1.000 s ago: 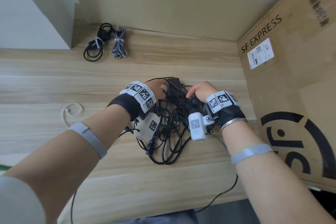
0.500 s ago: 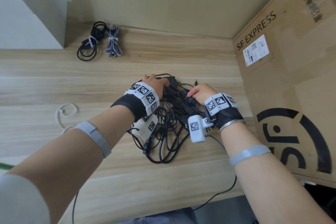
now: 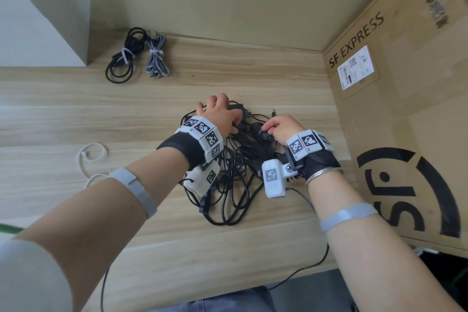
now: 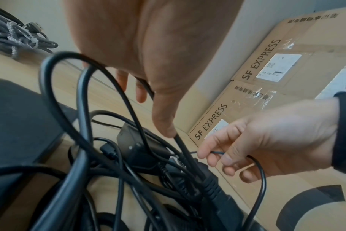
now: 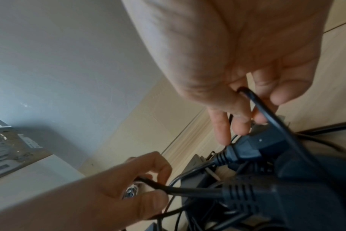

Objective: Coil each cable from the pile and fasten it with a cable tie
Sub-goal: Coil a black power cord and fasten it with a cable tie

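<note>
Pinching thin cable [image 4: 259,168], right hand [image 4: 267,140]; left hand [image 5: 128,187] grips thick cable [image 5: 188,189].

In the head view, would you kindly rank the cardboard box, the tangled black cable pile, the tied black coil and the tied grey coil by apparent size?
1. Brown cardboard box
2. Tangled black cable pile
3. Tied black cable coil
4. Tied grey braided cable coil, only slightly smaller than the black coil

Both forearms reach forward, palms down. Left hand [image 3: 219,116] has its fingers [image 4: 164,125] curled around a cable; right hand [image 3: 283,127] pinches a thinner one.
</note>
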Demonstrator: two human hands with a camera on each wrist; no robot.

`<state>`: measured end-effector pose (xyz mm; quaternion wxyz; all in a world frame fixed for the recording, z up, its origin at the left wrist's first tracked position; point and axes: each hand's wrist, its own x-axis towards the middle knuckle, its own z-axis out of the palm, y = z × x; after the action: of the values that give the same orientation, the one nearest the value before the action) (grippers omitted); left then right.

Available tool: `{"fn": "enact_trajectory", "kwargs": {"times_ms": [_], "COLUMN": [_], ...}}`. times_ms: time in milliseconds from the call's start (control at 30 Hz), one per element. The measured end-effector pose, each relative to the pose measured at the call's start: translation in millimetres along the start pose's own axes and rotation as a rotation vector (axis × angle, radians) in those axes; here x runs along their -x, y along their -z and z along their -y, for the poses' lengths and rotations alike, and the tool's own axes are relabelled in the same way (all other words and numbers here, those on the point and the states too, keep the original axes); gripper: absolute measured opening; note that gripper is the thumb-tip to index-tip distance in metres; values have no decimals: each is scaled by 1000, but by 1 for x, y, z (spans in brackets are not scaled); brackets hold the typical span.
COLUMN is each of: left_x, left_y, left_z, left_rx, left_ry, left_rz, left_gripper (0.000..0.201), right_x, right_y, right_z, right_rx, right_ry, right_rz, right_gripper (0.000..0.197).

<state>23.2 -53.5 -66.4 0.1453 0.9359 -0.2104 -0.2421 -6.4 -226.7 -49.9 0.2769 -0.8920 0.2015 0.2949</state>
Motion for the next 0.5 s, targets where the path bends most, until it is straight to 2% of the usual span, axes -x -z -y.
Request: {"fn": "enact_trajectory", "kwargs": {"times_ms": [133, 233, 367, 400, 500], "left_x": [-2, -3, 2, 3, 6], "left_y": [10, 18, 31, 35, 43], "left_z": [8, 14, 21, 24, 32], "left_rx": [104, 273, 511, 592, 755], "left_ry": [-35, -27, -34, -33, -36], "left_rz": [77, 40, -14, -23, -50], "left_gripper": [14, 7, 9, 11, 22], "right_x": [6, 6, 4, 4, 11], "right_y": [5, 6, 0, -1, -2], "right_z": [-7, -10, -8, -6, 6], "right_rx": [-13, 0, 17, 46, 146], "right_ry": [-31, -41, -33, -28, -12], "right_rz": [-73, -80, -72, -68, -78], "right_gripper": [39, 39, 38, 40, 66]}}
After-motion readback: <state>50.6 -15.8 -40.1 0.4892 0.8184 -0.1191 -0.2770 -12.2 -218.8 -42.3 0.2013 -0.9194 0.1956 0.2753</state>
